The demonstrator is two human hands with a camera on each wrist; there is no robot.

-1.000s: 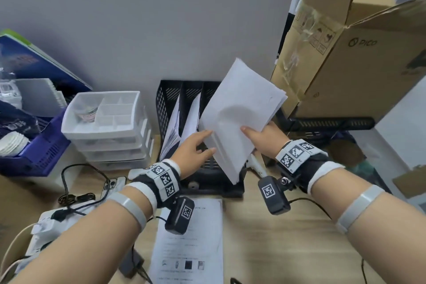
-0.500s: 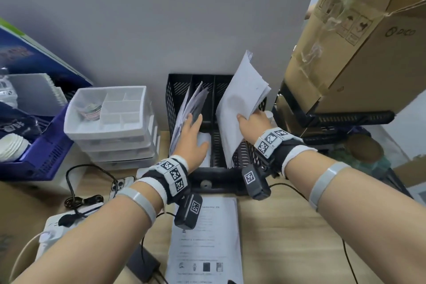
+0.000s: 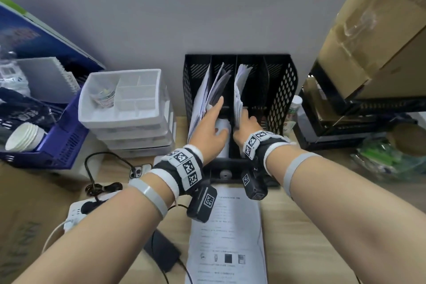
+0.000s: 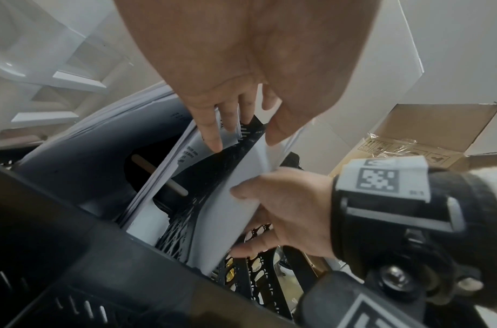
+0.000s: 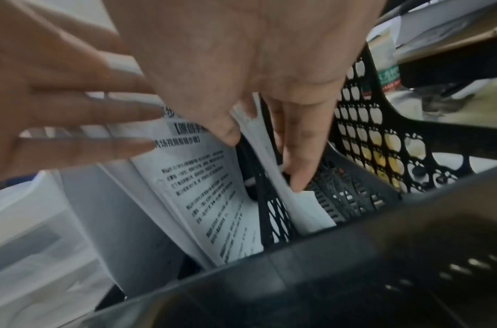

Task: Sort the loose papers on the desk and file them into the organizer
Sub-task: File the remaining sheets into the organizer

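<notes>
The black mesh organizer (image 3: 280, 97) stands against the wall with upright slots. My right hand (image 3: 245, 125) grips a white paper stack (image 3: 239, 90) that stands in the third slot; thumb and fingers pinch the stack (image 5: 269, 159) low inside the slot. My left hand (image 3: 213, 127) reaches into the second slot with straight fingers (image 4: 213, 133) and presses the printed papers (image 5: 208, 188) there to the left. More sheets lean in the first slot (image 3: 199, 101). One printed sheet (image 3: 227, 237) lies flat on the desk in front of the organizer.
A white drawer unit (image 3: 124, 104) stands left of the organizer, beside a blue basket (image 3: 57, 145) with paper cups (image 3: 24, 136). A power strip (image 3: 78, 212), cables and a phone (image 3: 137, 172) lie front left. Cardboard boxes (image 3: 373, 41) and a bottle (image 3: 294, 108) crowd the right.
My right hand has lowered the paper stack from above the organizer down into the third slot. My left hand has gone deeper into the second slot, pushing its papers left.
</notes>
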